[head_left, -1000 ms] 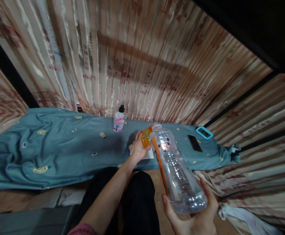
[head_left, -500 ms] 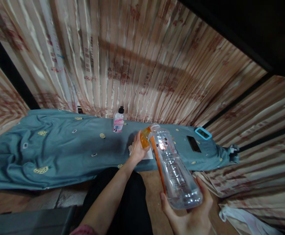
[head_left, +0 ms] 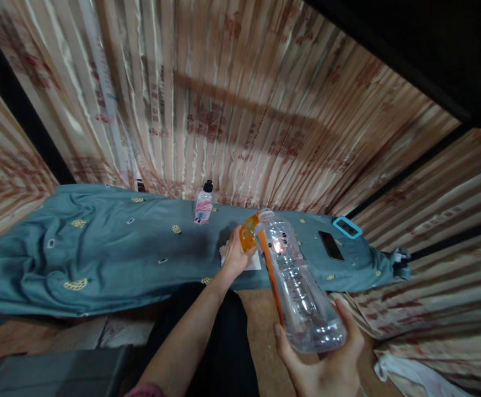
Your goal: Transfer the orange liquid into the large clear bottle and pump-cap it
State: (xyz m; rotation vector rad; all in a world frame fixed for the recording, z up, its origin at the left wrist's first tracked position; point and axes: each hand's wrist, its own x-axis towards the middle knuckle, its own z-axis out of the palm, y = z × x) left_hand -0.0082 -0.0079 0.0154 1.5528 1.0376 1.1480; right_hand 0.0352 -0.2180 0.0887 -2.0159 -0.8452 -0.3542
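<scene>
Bottle (head_left: 302, 292): long axis slants away-left | right hand (head_left: 327, 366): grip cupped round bottle's base | left hand (head_left: 235, 252), nearer bottle's mouth: grip wrapped on orange container (head_left: 248, 234)

A clear bottle (head_left: 300, 286) tilts, mouth beside a translucent orange object (head_left: 248, 234).

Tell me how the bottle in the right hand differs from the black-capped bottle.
The held bottle tilts in the right hand; the black-capped bottle stands upright on the cloth. The held bottle shows orange along one side; the black-capped bottle has pink markings. Both bear printing.
</scene>
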